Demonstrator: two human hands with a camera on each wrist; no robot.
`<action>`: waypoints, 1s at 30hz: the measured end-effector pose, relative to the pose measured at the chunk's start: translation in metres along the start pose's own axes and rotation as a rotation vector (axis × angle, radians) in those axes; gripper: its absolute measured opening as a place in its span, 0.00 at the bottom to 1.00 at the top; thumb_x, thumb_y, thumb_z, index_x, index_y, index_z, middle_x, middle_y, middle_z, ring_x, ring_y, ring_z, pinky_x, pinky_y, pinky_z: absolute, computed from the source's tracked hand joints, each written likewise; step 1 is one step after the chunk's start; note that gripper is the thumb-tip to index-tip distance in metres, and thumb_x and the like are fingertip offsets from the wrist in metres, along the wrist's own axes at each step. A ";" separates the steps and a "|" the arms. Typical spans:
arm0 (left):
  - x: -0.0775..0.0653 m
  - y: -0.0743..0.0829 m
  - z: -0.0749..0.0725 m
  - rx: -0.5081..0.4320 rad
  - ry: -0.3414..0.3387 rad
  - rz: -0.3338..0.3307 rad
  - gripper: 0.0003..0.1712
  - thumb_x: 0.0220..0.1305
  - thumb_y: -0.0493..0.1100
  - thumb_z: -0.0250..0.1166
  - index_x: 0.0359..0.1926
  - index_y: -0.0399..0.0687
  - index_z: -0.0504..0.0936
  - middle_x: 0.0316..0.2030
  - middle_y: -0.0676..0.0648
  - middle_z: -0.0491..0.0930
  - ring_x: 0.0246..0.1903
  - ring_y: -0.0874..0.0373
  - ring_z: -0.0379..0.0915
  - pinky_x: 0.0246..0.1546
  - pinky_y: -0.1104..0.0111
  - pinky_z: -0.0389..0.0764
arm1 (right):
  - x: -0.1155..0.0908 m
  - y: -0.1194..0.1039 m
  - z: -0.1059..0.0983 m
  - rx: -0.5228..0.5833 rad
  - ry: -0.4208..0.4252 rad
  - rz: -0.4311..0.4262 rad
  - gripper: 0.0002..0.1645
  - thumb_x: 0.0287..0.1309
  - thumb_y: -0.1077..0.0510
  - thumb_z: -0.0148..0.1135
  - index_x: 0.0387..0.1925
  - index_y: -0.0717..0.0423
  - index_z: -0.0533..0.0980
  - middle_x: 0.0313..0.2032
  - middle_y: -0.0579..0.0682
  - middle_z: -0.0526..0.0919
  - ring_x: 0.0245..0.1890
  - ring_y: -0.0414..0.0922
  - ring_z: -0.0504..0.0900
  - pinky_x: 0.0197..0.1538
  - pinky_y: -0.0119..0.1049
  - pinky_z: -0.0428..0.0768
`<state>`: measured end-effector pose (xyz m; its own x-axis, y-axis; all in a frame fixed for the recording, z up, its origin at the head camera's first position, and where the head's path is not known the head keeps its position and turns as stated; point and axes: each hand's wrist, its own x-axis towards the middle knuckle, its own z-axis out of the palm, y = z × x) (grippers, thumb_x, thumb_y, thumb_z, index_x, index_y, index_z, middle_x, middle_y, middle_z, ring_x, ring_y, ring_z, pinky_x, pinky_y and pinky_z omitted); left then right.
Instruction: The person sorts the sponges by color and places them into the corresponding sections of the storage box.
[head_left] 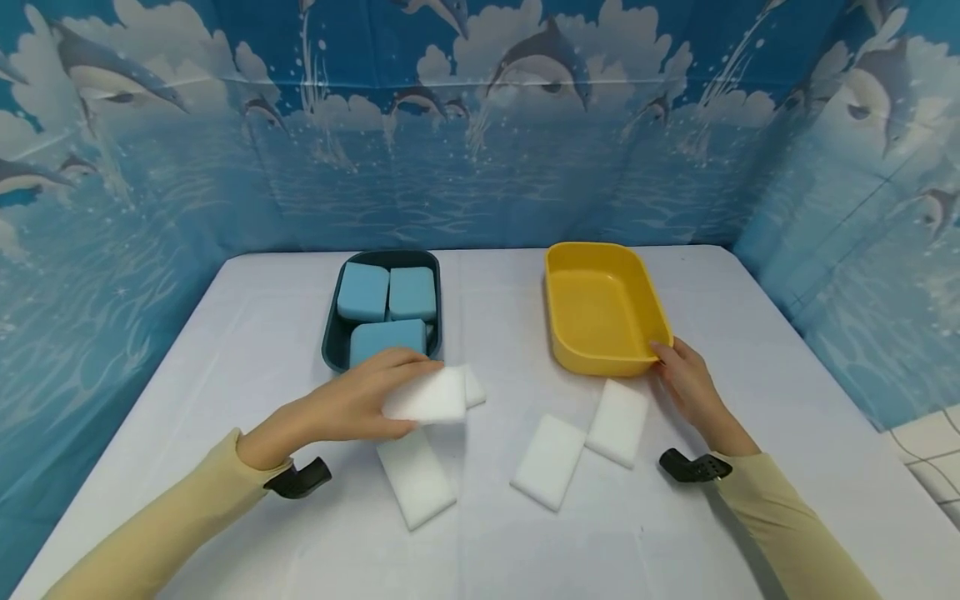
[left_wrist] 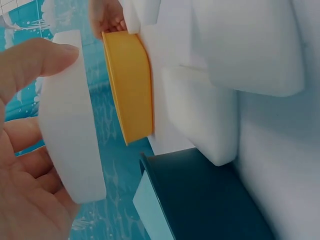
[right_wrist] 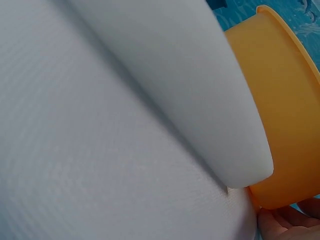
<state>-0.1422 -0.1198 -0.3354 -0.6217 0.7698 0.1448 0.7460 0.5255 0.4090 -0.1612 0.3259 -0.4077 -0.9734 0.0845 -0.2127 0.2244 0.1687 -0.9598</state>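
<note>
My left hand [head_left: 367, 396] grips a white sponge [left_wrist: 72, 125] between thumb and fingers, raised over the table beside the near end of a dark teal tub [head_left: 327, 337]. Inside that tub lie blue sponges [head_left: 363, 292]. Under and behind the held piece, a second white sponge [head_left: 475, 387] is partly hidden, and another white sponge [head_left: 420, 483] lies flat nearer me. My right hand [head_left: 690, 383] holds the near right corner of a yellow tub [head_left: 555, 321], whose inside shows bare; in the right wrist view its fingers [right_wrist: 272, 222] are at the tub's lower corner.
Two more white sponges, a left one [head_left: 550, 462] and a right one [head_left: 617, 422], lie on the white tablecloth [head_left: 517, 558] in front of the yellow tub. A dolphin-print curtain [head_left: 480, 167] hangs behind the table and along both sides.
</note>
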 end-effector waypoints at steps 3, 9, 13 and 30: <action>0.007 0.001 0.000 -0.014 0.000 0.000 0.38 0.52 0.47 0.70 0.65 0.48 0.68 0.60 0.47 0.69 0.54 0.55 0.67 0.45 0.65 0.79 | 0.000 0.001 0.000 0.001 -0.005 -0.010 0.42 0.70 0.44 0.40 0.72 0.64 0.41 0.70 0.61 0.48 0.52 0.29 0.67 0.46 0.11 0.70; 0.020 0.001 0.000 -0.023 0.019 0.019 0.38 0.51 0.46 0.70 0.64 0.48 0.69 0.59 0.47 0.70 0.52 0.57 0.68 0.44 0.67 0.79 | 0.000 0.001 -0.001 -0.008 0.002 -0.004 0.42 0.70 0.43 0.40 0.72 0.63 0.42 0.71 0.60 0.48 0.54 0.31 0.66 0.53 0.15 0.71; 0.027 0.002 0.000 -0.032 0.013 0.030 0.38 0.52 0.45 0.70 0.65 0.47 0.68 0.58 0.47 0.69 0.52 0.57 0.67 0.44 0.67 0.79 | -0.001 0.000 0.000 -0.019 0.004 -0.008 0.41 0.70 0.43 0.39 0.72 0.63 0.42 0.71 0.60 0.48 0.57 0.34 0.65 0.59 0.18 0.71; 0.058 -0.002 0.001 -0.025 -0.003 0.039 0.38 0.53 0.46 0.69 0.65 0.45 0.67 0.58 0.45 0.69 0.52 0.56 0.68 0.48 0.64 0.78 | -0.002 0.000 0.001 -0.044 0.015 -0.006 0.41 0.70 0.43 0.38 0.72 0.63 0.44 0.69 0.59 0.52 0.48 0.25 0.67 0.51 0.15 0.71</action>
<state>-0.1794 -0.0755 -0.3290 -0.5917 0.7906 0.1580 0.7633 0.4862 0.4255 -0.1588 0.3250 -0.4079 -0.9742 0.0975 -0.2036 0.2202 0.2123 -0.9521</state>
